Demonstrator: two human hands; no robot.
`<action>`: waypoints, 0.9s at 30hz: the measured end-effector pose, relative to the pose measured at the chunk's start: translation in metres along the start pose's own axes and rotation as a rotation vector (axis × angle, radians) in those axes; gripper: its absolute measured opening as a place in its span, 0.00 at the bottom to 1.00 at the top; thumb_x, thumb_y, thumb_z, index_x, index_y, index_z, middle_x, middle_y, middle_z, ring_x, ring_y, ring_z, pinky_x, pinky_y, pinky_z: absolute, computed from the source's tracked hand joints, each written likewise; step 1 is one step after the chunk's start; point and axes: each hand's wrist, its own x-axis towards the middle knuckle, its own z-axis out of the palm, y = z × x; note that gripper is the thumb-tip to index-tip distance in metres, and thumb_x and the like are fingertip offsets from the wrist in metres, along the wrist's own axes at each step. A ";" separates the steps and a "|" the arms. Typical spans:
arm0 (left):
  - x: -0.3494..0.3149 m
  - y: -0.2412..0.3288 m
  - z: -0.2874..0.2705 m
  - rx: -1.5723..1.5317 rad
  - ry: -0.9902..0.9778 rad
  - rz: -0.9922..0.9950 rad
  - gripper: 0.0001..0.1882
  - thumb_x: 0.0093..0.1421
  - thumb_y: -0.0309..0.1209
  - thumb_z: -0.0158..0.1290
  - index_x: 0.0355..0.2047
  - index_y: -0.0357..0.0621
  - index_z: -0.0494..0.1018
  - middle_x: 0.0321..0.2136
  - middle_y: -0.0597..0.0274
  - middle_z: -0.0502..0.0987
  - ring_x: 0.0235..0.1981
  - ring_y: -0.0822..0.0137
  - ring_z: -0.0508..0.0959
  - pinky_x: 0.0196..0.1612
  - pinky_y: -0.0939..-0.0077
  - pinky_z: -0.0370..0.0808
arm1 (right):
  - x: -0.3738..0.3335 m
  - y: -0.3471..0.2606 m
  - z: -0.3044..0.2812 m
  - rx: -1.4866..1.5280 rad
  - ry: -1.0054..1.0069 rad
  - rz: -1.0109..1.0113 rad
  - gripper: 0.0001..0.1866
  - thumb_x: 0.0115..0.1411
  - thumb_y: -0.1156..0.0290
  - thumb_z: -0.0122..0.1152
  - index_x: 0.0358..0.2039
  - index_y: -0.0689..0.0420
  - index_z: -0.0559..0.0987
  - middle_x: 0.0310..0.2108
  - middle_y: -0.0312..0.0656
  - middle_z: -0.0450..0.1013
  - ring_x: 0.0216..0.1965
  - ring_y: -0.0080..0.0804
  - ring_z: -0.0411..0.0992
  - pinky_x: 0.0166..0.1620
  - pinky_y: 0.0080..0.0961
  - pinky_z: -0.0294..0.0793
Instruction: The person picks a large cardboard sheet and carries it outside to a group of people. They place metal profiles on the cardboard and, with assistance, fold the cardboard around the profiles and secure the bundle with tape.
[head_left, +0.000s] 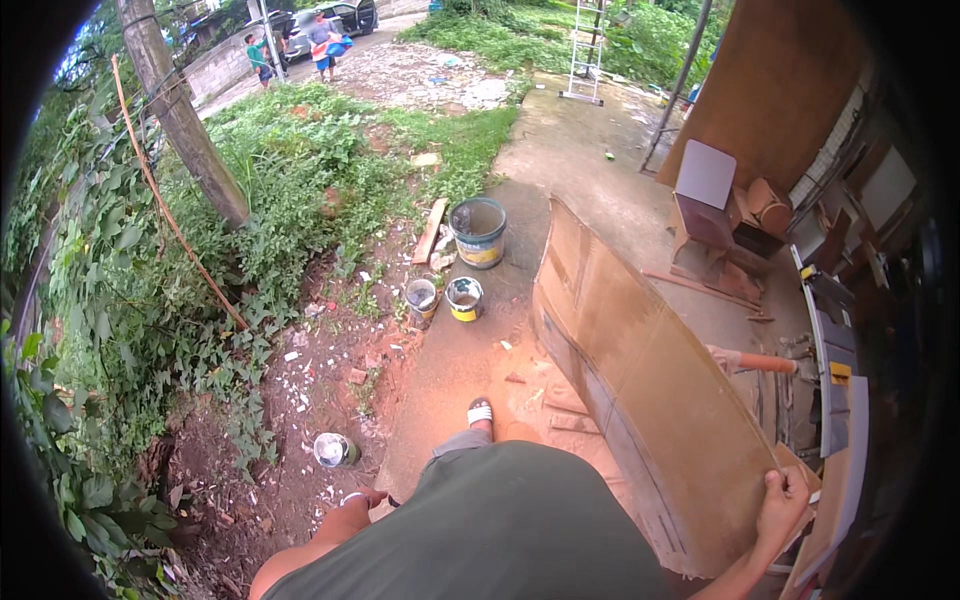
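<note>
A large bent sheet of brown cardboard [640,350] stands on edge at my right side, slanting away from me. My right hand [783,497] is closed on its near upper corner, thumb and fingers pinching the edge. Low at my left side, partly behind my body, is my left hand [370,496], with a band at the wrist. Its fingers look curled, and a small pale and dark thing shows beside them, too little seen to name. My foot in a striped sandal [480,411] stands on concrete dusted with orange powder.
Buckets [478,235] and smaller pails [464,298] stand ahead; another pail [335,450] is left. Beyond the cardboard are an orange pipe [766,362], a chair [705,195] and a plywood sheet [770,90]. A ladder [586,50] stands far off; two people [324,45] are near a car.
</note>
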 end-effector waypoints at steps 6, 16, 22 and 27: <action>0.010 0.324 -0.209 0.147 0.288 0.277 0.40 0.63 0.58 0.54 0.62 0.37 0.72 0.60 0.40 0.75 0.62 0.46 0.74 0.65 0.58 0.70 | 0.130 -0.043 0.122 -0.049 -0.046 0.013 0.12 0.56 0.81 0.63 0.25 0.65 0.66 0.24 0.40 0.58 0.27 0.28 0.56 0.32 0.28 0.58; -0.036 0.726 -0.395 -0.358 0.433 1.003 0.39 0.63 0.53 0.60 0.65 0.38 0.68 0.50 0.43 0.81 0.52 0.50 0.82 0.56 0.61 0.76 | 0.367 -0.024 0.347 0.132 -0.014 0.153 0.11 0.62 0.79 0.63 0.25 0.61 0.69 0.22 0.29 0.57 0.28 0.21 0.55 0.33 0.24 0.59; 0.030 0.718 -0.382 -0.036 0.300 0.121 0.35 0.63 0.57 0.56 0.60 0.43 0.76 0.60 0.46 0.76 0.62 0.52 0.76 0.64 0.60 0.70 | 0.543 -0.030 0.494 0.279 -0.099 0.152 0.10 0.60 0.79 0.64 0.26 0.63 0.72 0.25 0.33 0.62 0.28 0.25 0.59 0.34 0.25 0.63; 0.027 0.700 -0.354 -0.066 0.171 -0.113 0.34 0.65 0.56 0.54 0.63 0.47 0.74 0.66 0.51 0.71 0.68 0.52 0.69 0.68 0.57 0.66 | 0.697 -0.045 0.576 0.323 -0.114 0.121 0.11 0.59 0.79 0.65 0.24 0.62 0.71 0.23 0.32 0.61 0.27 0.23 0.58 0.33 0.26 0.62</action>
